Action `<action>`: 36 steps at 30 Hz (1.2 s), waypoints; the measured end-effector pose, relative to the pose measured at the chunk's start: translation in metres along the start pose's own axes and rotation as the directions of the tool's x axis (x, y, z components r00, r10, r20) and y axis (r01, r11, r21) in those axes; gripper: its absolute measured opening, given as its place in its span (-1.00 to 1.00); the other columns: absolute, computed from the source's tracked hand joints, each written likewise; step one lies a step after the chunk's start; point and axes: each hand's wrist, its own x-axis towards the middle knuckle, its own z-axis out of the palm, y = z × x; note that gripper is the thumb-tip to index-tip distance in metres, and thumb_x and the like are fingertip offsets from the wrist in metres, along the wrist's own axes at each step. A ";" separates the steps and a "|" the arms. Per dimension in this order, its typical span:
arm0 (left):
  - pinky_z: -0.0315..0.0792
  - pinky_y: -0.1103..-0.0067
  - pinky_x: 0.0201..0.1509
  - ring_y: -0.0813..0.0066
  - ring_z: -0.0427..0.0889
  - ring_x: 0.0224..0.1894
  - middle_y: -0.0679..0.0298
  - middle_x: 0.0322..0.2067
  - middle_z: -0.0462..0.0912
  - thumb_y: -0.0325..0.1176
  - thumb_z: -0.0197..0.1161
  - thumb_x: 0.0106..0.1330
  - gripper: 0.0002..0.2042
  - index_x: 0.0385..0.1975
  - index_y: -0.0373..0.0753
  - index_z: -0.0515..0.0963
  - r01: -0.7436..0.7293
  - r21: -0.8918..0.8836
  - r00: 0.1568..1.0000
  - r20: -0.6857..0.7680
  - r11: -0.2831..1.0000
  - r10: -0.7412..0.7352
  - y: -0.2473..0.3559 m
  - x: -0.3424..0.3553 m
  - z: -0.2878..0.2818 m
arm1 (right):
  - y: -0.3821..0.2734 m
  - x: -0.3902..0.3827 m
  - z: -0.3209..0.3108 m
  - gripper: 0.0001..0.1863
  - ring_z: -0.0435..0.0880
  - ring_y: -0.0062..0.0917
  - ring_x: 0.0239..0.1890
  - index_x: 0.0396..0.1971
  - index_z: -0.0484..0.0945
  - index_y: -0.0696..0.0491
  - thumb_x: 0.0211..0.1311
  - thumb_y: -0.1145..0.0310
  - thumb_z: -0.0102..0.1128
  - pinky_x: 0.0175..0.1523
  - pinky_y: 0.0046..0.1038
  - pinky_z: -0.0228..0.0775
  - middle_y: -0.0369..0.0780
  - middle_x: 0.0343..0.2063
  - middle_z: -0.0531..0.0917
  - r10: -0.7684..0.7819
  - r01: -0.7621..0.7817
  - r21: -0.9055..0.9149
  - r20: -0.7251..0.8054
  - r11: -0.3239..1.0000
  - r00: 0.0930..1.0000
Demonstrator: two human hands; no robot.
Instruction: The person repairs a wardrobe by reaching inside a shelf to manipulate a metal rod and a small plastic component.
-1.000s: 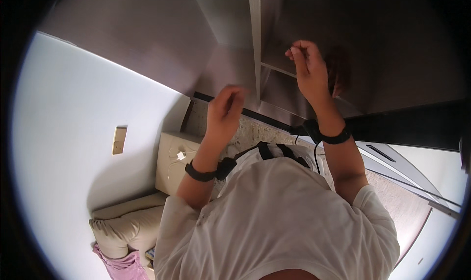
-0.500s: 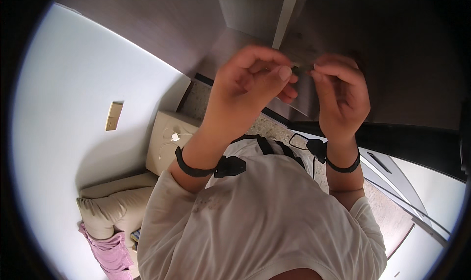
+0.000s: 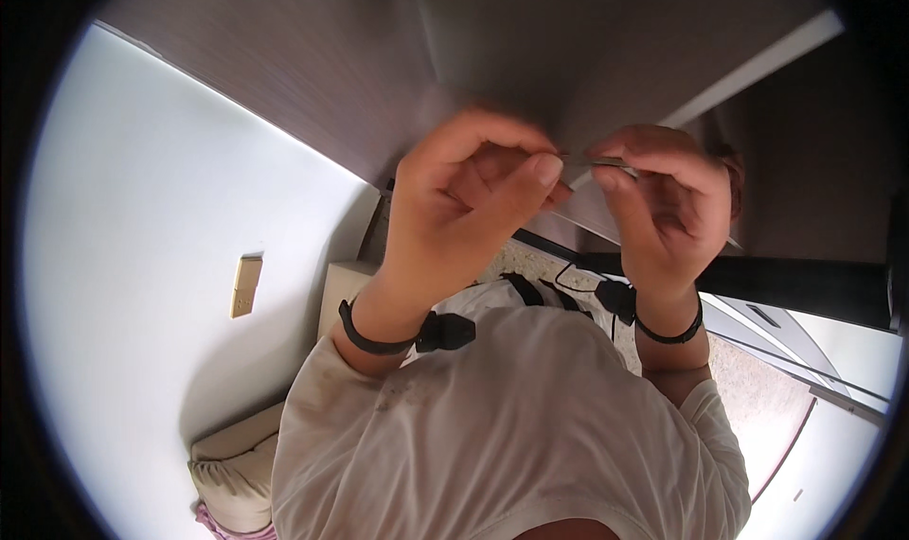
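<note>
My left hand point(image 3: 473, 199) and my right hand point(image 3: 672, 199) are raised at the middle of the view, fingers curled toward each other. Between their fingertips is a small, thin, dark object point(image 3: 611, 162). The right thumb and forefinger pinch it, and the left thumb and forefinger are at its other end; I cannot make out what it is. Both wrists carry black straps with small boxes. Just beyond my hands are dark brown wooden cabinet panels point(image 3: 530, 38) with a pale edge strip point(image 3: 757, 65) running diagonally at the upper right.
A white wall point(image 3: 151, 218) with a beige socket plate point(image 3: 246, 284) stands at the left. Below it are a beige cushion point(image 3: 232, 474), a pink cloth point(image 3: 227, 531) and part of a beige box-like piece point(image 3: 336, 284). A grey rail frame point(image 3: 786, 336) lies at the right.
A second ago my hands were apart; they rose, came together and took the small object between their fingertips. Since half a second ago the view has shifted and the pale strip appears more slanted.
</note>
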 end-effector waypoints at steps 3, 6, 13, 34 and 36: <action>0.50 0.57 -0.31 0.37 0.62 -0.32 0.09 -0.32 0.58 -0.49 0.07 0.30 -0.89 -0.24 -0.37 0.41 0.153 -0.207 0.987 -0.009 0.966 -0.158 0.012 0.004 -0.032 | 0.004 0.014 0.037 -0.63 0.56 -0.53 -0.19 -0.12 0.34 0.23 0.05 0.76 0.16 -0.06 -0.53 0.44 -0.10 -0.18 0.49 0.128 -0.118 0.206 -0.034 0.971 0.991; 0.51 0.59 -0.29 0.43 0.62 -0.32 0.12 -0.35 0.59 -0.55 0.10 0.27 -0.91 -0.27 -0.39 0.43 0.161 -0.331 0.980 -0.059 0.930 -0.191 0.021 0.008 -0.053 | 0.010 0.025 0.065 -0.65 0.54 -0.56 -0.17 -0.12 0.34 0.24 0.07 0.76 0.13 -0.01 -0.52 0.41 -0.13 -0.17 0.48 0.184 -0.167 0.300 -0.032 0.939 0.982; 0.53 0.59 -0.19 0.46 0.61 -0.26 0.12 -0.28 0.55 -0.63 0.12 0.23 -0.89 -0.26 -0.43 0.43 -0.098 -0.176 0.985 -0.154 0.980 0.071 0.024 0.009 -0.069 | 0.025 0.044 0.086 -0.70 0.54 -0.54 -0.14 -0.13 0.37 0.26 0.11 0.72 0.12 0.01 -0.51 0.39 -0.12 -0.18 0.50 0.152 -0.157 0.351 0.041 0.923 0.988; 0.48 0.67 -0.26 0.57 0.58 -0.29 0.23 -0.31 0.55 -0.57 0.14 0.26 -0.86 -0.22 -0.37 0.41 -0.272 -0.043 0.922 -0.299 0.961 0.248 0.037 0.068 -0.089 | 0.069 0.105 0.101 -0.79 0.51 -0.59 -0.19 -0.22 0.45 0.24 0.12 0.70 0.12 -0.06 -0.57 0.36 -0.18 -0.26 0.52 0.088 -0.112 0.379 0.080 0.919 0.993; 0.48 0.67 -0.26 0.59 0.59 -0.31 0.25 -0.33 0.56 -0.55 0.15 0.26 -0.86 -0.21 -0.37 0.43 -0.283 -0.091 0.923 -0.297 0.955 0.245 0.042 0.085 -0.104 | 0.076 0.117 0.115 -0.80 0.53 -0.58 -0.20 -0.23 0.44 0.24 0.12 0.71 0.12 -0.06 -0.56 0.37 -0.17 -0.27 0.53 0.110 -0.120 0.388 0.047 0.914 0.993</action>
